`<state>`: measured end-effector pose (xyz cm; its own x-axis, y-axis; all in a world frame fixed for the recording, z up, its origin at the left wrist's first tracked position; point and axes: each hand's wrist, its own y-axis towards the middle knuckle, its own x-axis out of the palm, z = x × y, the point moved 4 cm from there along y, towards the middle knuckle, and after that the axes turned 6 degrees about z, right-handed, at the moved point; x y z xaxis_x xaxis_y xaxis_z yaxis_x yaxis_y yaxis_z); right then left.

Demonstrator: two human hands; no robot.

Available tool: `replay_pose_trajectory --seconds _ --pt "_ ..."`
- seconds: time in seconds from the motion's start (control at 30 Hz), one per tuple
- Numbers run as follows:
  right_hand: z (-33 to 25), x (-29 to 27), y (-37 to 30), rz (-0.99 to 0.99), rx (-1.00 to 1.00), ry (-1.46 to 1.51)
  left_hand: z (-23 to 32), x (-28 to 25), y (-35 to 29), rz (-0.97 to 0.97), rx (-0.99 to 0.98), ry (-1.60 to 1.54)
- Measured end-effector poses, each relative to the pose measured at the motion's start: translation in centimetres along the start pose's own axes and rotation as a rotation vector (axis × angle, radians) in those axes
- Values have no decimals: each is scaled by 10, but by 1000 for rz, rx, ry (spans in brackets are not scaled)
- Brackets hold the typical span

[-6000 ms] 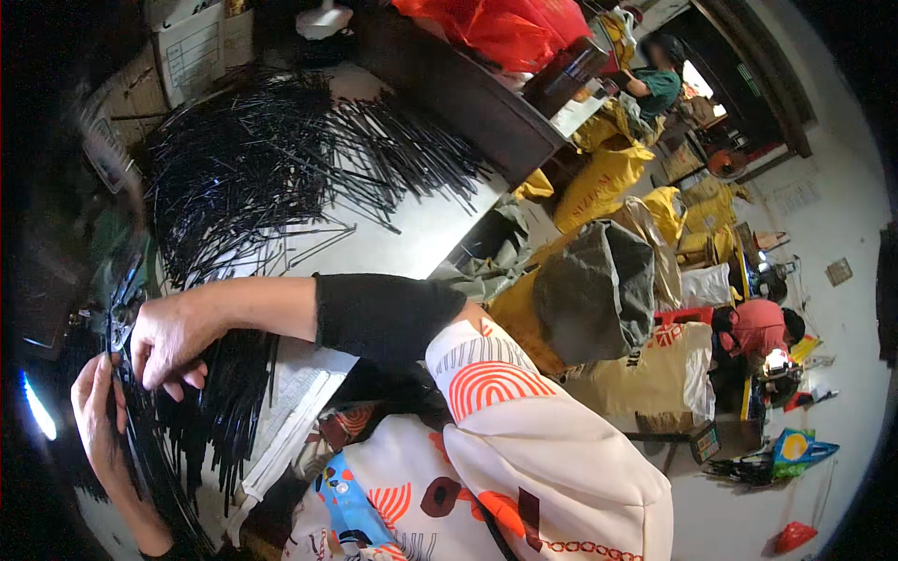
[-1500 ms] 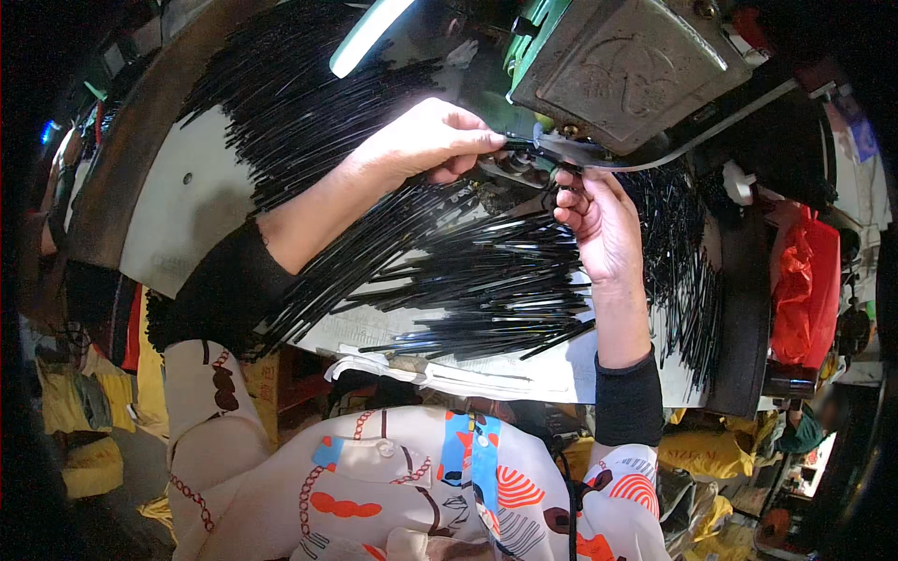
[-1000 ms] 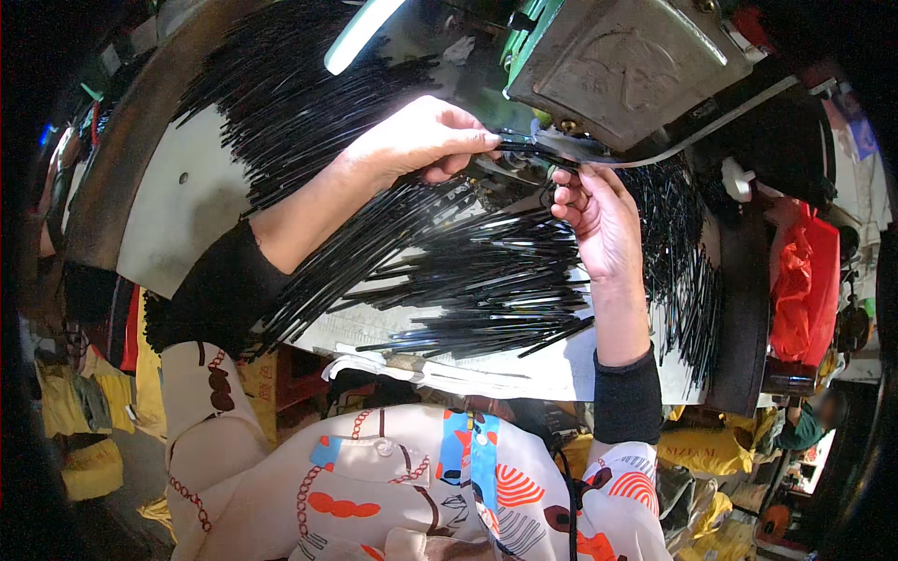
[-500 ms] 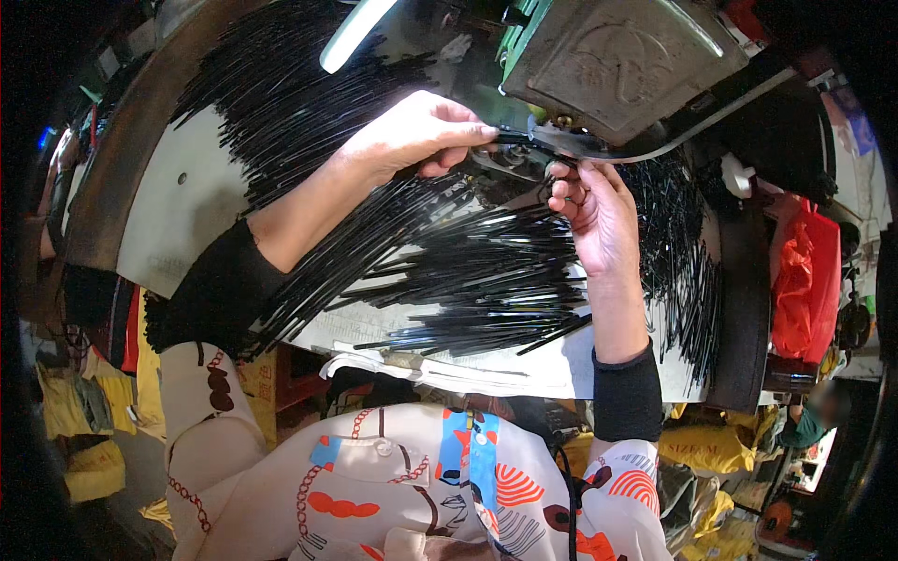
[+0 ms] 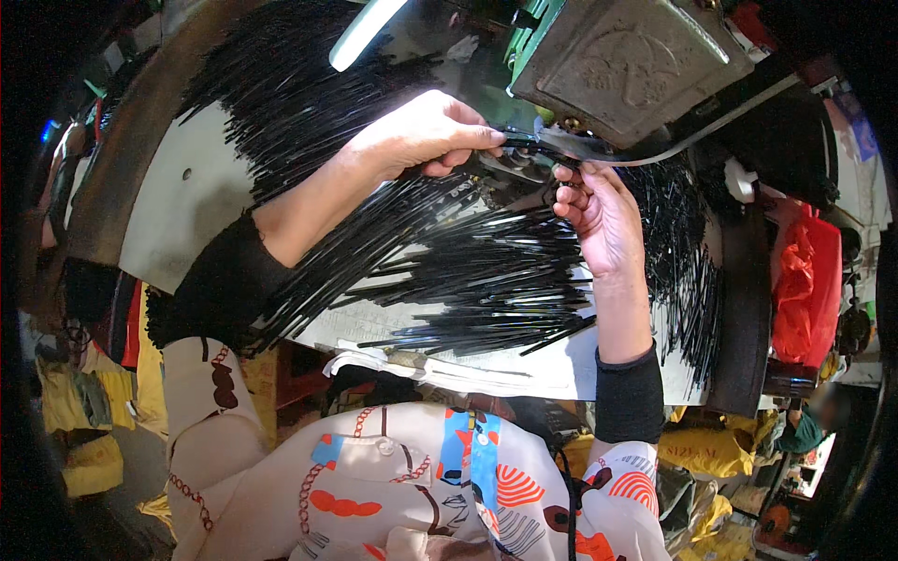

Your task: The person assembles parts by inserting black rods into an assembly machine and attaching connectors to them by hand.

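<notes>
My left hand [image 5: 426, 137] pinches one end of a thin black strip [image 5: 520, 142] between thumb and fingers. The strip runs to the right, under the metal head of a machine [image 5: 645, 70]. On the other side of that spot my right hand [image 5: 603, 213] is closed, palm toward me, its fingertips on the strip's right part. What exactly lies between those fingertips is partly hidden. A curved clear band [image 5: 673, 150] passes just above my right fingers. Several loose black rods [image 5: 486, 271] lie in a thick spread beneath both hands.
More black rods [image 5: 290, 93] pile up at the far left, and others [image 5: 687, 271] lie right of my right forearm. A white lamp tube [image 5: 368, 33] hangs over the pale worktop [image 5: 168, 215]. A red plastic bag [image 5: 804, 290] hangs at the right, and a person [image 5: 804, 425] is behind it.
The whole view has shifted slightly. My left hand sits a little closer to the machine head along the strip; both hands keep their grip.
</notes>
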<state>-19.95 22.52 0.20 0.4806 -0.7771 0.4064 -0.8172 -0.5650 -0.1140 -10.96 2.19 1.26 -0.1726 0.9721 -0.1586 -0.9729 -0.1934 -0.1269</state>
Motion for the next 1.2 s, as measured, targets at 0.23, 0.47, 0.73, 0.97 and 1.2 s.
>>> replay_pose_trajectory --seconds 0.23,0.47,0.73,0.97,1.2 --pt "2 -5 5 -1 12 14 8 1 -4 11 73 -33" --pt "-10 0 0 124 -236 -133 12 -1 -10 -77 29 37" --pt "-9 62 -40 -249 -779 -1228 -2 24 -17 -295 17 179" --pt "-19 57 -41 -181 -775 -1263 2 -2 -22 135 602 949" --pt "0 40 -32 -182 -99 -828 3 4 -20 91 418 971"
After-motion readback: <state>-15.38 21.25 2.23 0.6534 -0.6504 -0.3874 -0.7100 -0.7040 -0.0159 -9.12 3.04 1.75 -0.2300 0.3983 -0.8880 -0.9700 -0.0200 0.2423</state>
